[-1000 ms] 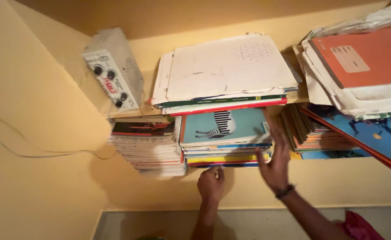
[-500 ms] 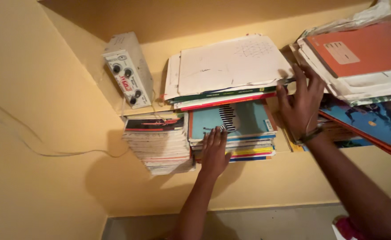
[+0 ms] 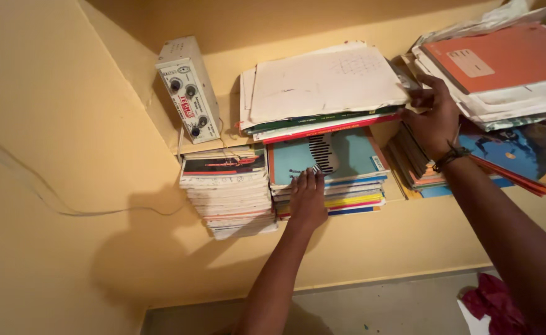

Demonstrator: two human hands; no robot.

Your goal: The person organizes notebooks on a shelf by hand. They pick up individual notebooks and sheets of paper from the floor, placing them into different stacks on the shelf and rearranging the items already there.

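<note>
Yellow walls close in a corner where two shelves (image 3: 403,197) are full of books and papers. On the lower shelf sits a stack of thin books with a teal book (image 3: 338,156) on top; it has a striped animal on its cover. The left hand (image 3: 308,197) lies flat on the front of that stack, fingers (image 3: 311,177) close together and stretched out, tips on the teal cover, not gripping anything. Just left of it is another pile of worn books (image 3: 226,192). On the upper shelf lies a pile of loose white papers (image 3: 326,84) over a few flat books. The right hand (image 3: 433,118) reaches up beside that pile, fingers bent near its right edge, but I cannot tell if they pinch anything. Further right are an orange book (image 3: 502,57) on more papers and leaning books (image 3: 419,162) below. A white box with knobs (image 3: 187,88) stands at the left end. The books look thin and bendy, light one by one but heavy as a stack. Smooth covers may slide, so holding a stack from below and at the sides looks safest.
</note>
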